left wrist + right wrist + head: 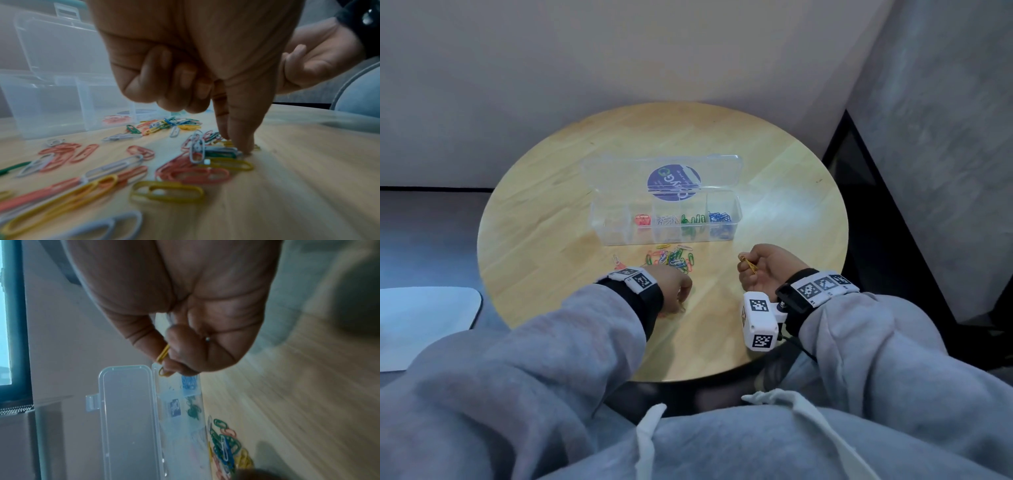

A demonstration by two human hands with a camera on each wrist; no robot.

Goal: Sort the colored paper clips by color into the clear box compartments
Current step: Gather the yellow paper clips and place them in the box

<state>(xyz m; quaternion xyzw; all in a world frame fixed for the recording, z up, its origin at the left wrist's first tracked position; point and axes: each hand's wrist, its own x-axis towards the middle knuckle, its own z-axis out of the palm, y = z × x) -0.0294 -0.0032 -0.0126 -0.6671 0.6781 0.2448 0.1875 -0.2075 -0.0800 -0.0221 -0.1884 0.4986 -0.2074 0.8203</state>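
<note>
A clear box stands open on the round wooden table. It holds red, white, green and blue clips in separate compartments; the leftmost compartment looks empty. Loose mixed clips lie in front of it. My left hand has thumb and index tip pressed together on a yellow clip at the pile's near edge, its other fingers curled. To the right of the pile my right hand pinches yellow clips above the table.
The box lid lies flat behind the compartments, with a blue round sticker. A white flat object lies off the table to the left. A dark frame stands at the right. Bare wood shows right of the box.
</note>
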